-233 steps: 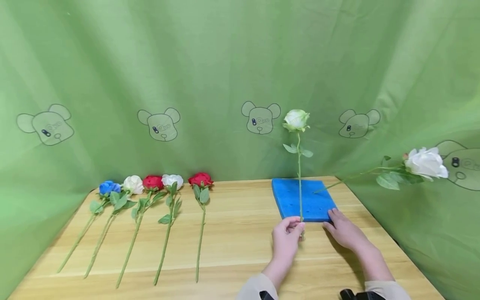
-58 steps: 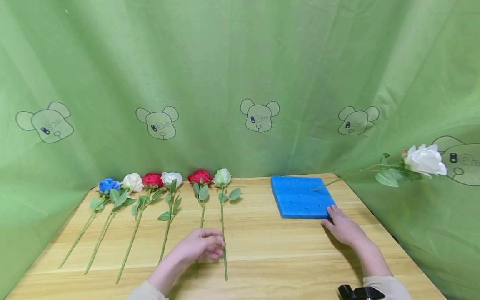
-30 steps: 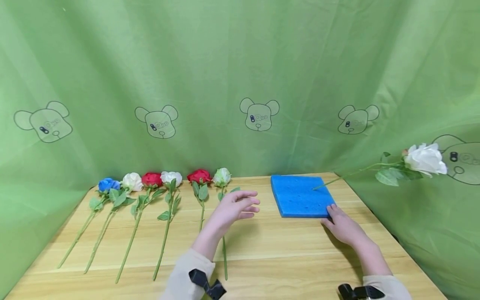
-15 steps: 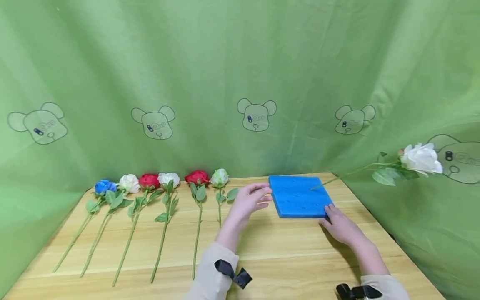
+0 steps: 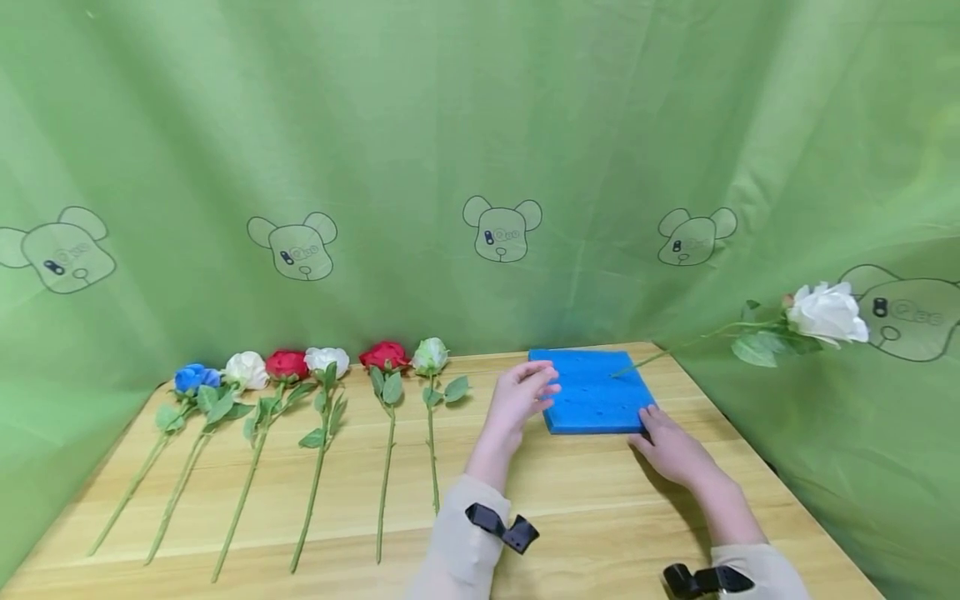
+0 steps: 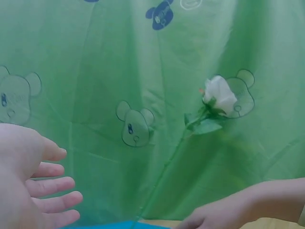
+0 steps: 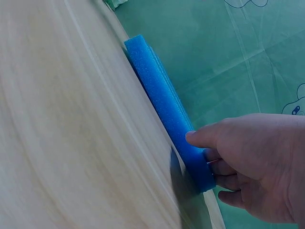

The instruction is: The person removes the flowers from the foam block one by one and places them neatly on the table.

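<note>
My left hand [image 5: 520,396] holds nothing; its fingers are loosely bent and overlap the left edge of the blue foam block [image 5: 600,400] in the head view. In the left wrist view its fingers [image 6: 55,186] are spread apart. My right hand [image 5: 675,446] grips the foam's near right corner, thumb against the front side in the right wrist view. One white rose [image 5: 825,314] stands in the foam by its stem, leaning far right. Small holes dot the foam's top. Left of my left hand lies a pale green-white rose [image 5: 430,357].
Further left, in a row on the wooden table [image 5: 337,575], lie a red rose [image 5: 385,355], a white rose [image 5: 327,360], another red rose [image 5: 287,364], a cream rose [image 5: 246,369] and a blue rose [image 5: 197,377]. A green curtain [image 5: 375,125] hangs close behind.
The green-white rose, earlier held upright by my left hand before the foam, now lies at the row's right end. My left hand has moved right to the foam. My right hand stays on the corner.
</note>
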`<control>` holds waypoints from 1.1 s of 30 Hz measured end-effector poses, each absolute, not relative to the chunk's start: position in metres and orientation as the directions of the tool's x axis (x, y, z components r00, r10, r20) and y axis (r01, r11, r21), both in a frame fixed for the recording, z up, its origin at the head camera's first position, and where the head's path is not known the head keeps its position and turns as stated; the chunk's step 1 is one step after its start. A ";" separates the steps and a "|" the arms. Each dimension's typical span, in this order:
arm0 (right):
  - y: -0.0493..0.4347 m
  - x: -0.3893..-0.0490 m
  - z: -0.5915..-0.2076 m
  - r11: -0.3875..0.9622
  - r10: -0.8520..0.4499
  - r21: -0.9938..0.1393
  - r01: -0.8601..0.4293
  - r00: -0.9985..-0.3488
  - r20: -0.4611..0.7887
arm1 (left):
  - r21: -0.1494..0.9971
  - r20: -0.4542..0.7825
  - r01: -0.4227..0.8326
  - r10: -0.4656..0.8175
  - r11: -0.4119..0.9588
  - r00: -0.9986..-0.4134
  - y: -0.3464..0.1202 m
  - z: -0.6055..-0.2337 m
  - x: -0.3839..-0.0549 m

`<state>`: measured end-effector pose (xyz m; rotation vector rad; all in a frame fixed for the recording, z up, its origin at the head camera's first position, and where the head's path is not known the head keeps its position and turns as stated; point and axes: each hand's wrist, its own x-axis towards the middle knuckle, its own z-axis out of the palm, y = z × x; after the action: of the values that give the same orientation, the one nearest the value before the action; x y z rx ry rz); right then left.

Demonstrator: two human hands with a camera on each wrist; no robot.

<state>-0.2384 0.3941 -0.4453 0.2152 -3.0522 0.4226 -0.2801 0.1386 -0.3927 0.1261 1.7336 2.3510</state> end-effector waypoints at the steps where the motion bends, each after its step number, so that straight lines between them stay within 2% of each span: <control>1: 0.394 -0.238 -0.445 0.953 -0.126 -0.269 -0.139 -0.990 0.067 | 0.950 -0.063 -0.127 0.223 -0.285 -0.973 0.143 -0.395 -0.281; 9: 0.395 -0.236 -0.444 0.955 -0.120 -0.266 -0.133 -0.991 0.066 | 0.932 -0.078 -0.134 0.175 -0.337 -0.981 0.176 -0.415 -0.293; 20: 0.396 -0.238 -0.442 0.959 -0.110 -0.256 -0.122 -0.992 0.060 | 0.940 -0.045 -0.081 0.114 -0.333 -0.992 0.218 -0.435 -0.313; 26: 0.398 -0.239 -0.445 0.960 -0.099 -0.256 -0.111 -0.993 0.059 | 0.958 0.013 -0.015 0.094 -0.285 -0.996 0.238 -0.443 -0.323; 33: 0.398 -0.241 -0.449 0.956 -0.106 -0.270 -0.116 -0.993 0.050 | 0.989 0.055 0.040 0.102 -0.139 -0.993 0.248 -0.447 -0.336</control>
<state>-0.2413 0.3976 -0.4489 0.1745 -3.0720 0.4276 -0.3361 0.2484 -0.4474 0.1685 2.0341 2.3341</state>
